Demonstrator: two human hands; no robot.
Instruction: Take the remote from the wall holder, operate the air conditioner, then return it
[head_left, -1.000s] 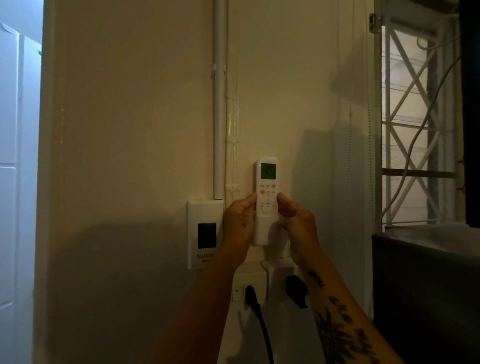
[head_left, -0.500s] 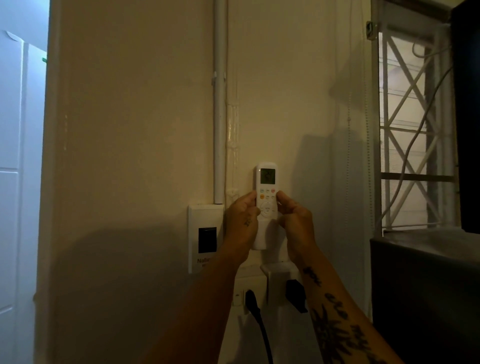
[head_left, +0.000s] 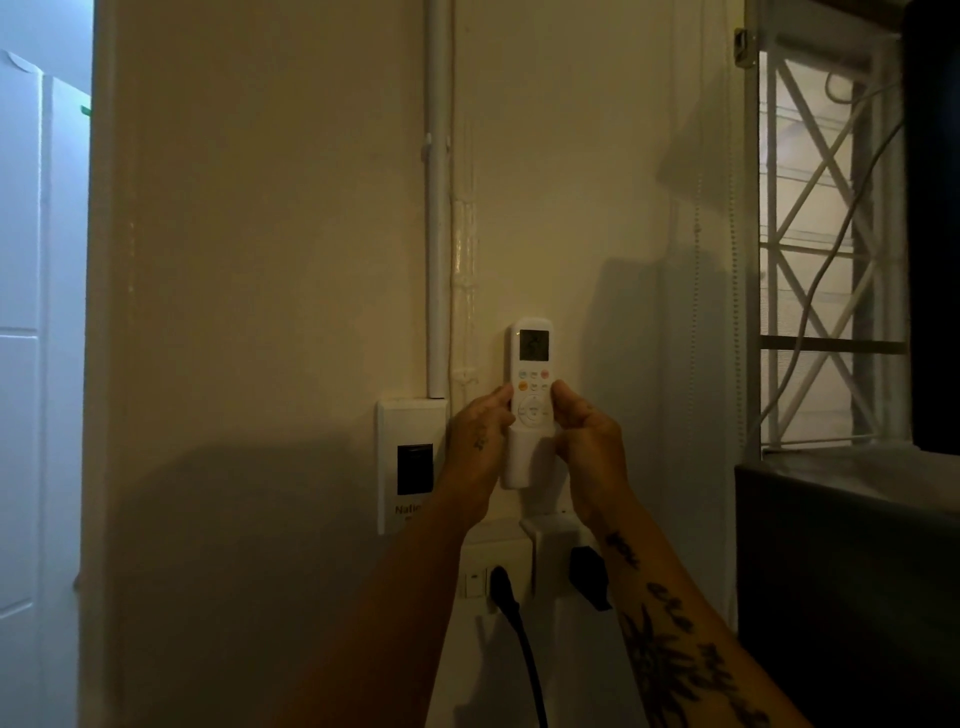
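Note:
A white remote (head_left: 531, 374) with a small lit screen and coloured buttons stands upright against the cream wall. Its lower part sits in a white wall holder (head_left: 519, 460). My left hand (head_left: 480, 447) grips the remote's left edge at the button area. My right hand (head_left: 584, 441) pinches its right edge at the same height. Both thumbs rest by the round button pad. The air conditioner is not in view.
A white switch box (head_left: 410, 462) with a black rocker is mounted left of the holder, under a white conduit pipe (head_left: 437, 208). Sockets with black plugs (head_left: 587, 574) sit below. A dark cabinet (head_left: 852, 571) and a barred window (head_left: 826, 234) stand at right.
The remote has slid down a little between my hands, its lower end deeper in the holder. Both hands stayed on its sides.

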